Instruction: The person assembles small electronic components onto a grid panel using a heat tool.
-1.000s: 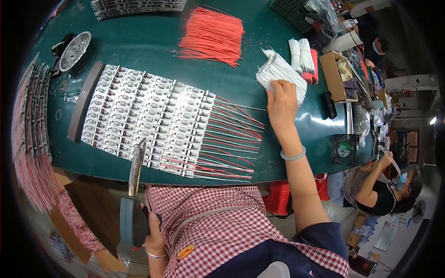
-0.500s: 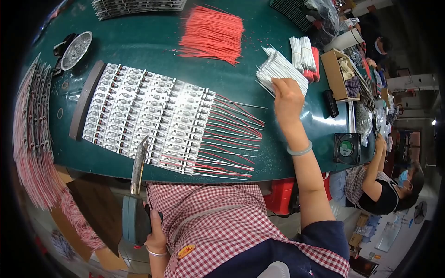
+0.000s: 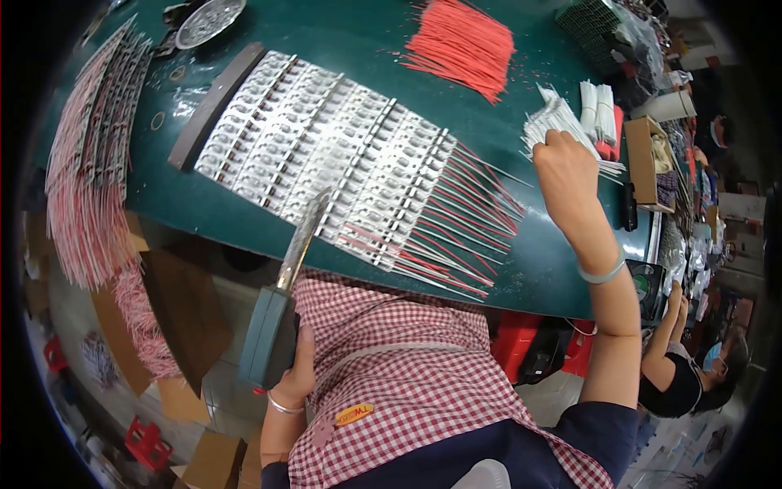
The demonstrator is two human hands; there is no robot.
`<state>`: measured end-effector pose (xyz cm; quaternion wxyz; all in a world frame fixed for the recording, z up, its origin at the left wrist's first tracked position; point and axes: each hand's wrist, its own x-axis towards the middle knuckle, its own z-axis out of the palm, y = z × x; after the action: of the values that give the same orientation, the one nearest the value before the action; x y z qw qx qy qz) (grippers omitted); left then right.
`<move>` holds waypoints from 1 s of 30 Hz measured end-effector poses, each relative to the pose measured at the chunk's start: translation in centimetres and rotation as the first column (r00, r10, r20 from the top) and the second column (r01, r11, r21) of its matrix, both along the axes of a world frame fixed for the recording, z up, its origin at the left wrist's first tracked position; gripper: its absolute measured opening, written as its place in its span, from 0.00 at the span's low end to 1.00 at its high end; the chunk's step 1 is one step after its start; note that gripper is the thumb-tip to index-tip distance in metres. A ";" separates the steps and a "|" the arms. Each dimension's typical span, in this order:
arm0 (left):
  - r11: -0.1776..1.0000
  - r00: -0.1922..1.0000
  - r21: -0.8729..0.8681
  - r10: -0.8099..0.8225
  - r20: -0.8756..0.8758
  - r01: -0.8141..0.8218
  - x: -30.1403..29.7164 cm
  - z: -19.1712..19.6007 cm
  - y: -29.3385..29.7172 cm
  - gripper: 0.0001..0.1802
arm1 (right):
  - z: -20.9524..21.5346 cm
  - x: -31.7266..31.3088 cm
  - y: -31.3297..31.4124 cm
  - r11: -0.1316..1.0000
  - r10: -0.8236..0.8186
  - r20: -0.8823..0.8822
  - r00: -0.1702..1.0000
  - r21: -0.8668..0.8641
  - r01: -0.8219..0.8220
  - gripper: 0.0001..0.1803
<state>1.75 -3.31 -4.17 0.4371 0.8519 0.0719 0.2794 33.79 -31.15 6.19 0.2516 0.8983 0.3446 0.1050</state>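
My right hand (image 3: 568, 175) reaches across the green table (image 3: 342, 49) and rests on a bundle of white wires (image 3: 552, 124), fingers curled into it. My left hand (image 3: 295, 376) is down below the table edge, gripping the grey handle of a soldering iron (image 3: 275, 322) whose metal shaft points up toward the table edge. In front of me lie rows of small white circuit strips (image 3: 326, 143) with red and white wires (image 3: 468, 220) fanning out from their right side.
A pile of red wires (image 3: 463, 42) lies at the back. Wired strips (image 3: 85, 163) hang over the table's left edge. A round metal dish (image 3: 210, 20) and a cardboard box (image 3: 649, 159) stand near the edges. Another person (image 3: 692, 371) works at the right.
My right hand has pushed farther into the white wire bundle. My left hand still holds the soldering iron below the table edge. The view has shifted slightly.
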 end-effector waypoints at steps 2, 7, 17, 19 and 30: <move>0.990 0.998 -0.142 0.014 -0.061 -0.023 -0.9 -0.2 -0.5 0.25 | -1.1 0.5 1.0 0.991 0.015 -0.025 1.000 -0.131 -0.018 0.03; 0.769 0.979 -0.606 0.146 -0.141 -0.202 -1.7 0.9 -1.6 0.28 | -0.6 -0.1 2.1 0.995 -0.025 -0.060 0.998 -0.093 0.020 0.05; 0.796 0.977 -0.571 0.116 -0.178 -0.199 -2.0 1.2 -1.1 0.30 | -4.6 -9.7 10.4 0.490 0.533 -0.175 0.828 0.861 -0.134 0.17; 0.830 0.965 -0.522 0.071 -0.252 -0.197 -2.1 2.0 -1.2 0.29 | -5.5 -10.5 11.2 0.467 0.543 -0.174 0.821 0.876 -0.123 0.17; 0.969 0.965 -0.219 0.058 -0.254 -0.116 -1.4 2.5 -1.0 0.14 | -6.2 -11.6 11.9 0.547 0.538 -0.133 0.833 0.807 -0.224 0.21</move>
<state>0.37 -4.26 -1.71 0.5086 0.8190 0.1950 0.1803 22.22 -19.29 -0.03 -0.2498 0.8213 0.4977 0.1241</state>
